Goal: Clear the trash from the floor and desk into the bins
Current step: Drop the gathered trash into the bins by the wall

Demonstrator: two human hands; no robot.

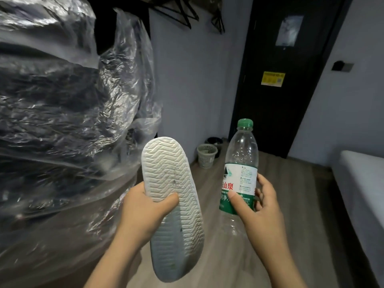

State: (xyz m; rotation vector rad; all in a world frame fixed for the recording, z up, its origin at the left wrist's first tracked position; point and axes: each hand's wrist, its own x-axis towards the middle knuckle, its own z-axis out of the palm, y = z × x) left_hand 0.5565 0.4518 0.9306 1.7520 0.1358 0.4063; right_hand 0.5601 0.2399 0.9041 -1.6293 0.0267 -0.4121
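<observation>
My left hand (145, 208) grips a white slipper (170, 183) around its middle, ridged sole facing me, toe pointing up. My right hand (259, 206) holds an empty clear plastic bottle (241, 154) upright by its green and white label; its green cap is on. Ahead on the floor by the wall stand two bins: a pale lattice basket (206, 155) and, just behind it, a black bin (215, 141). Both hands are raised in front of me, well short of the bins.
Dark clothes under clear plastic sheeting (62, 111) fill the left side. A black door (286, 80) with a yellow sticker stands ahead. A white mattress edge (363, 183) runs along the right. Wooden floor (291, 194) stretches toward the bins.
</observation>
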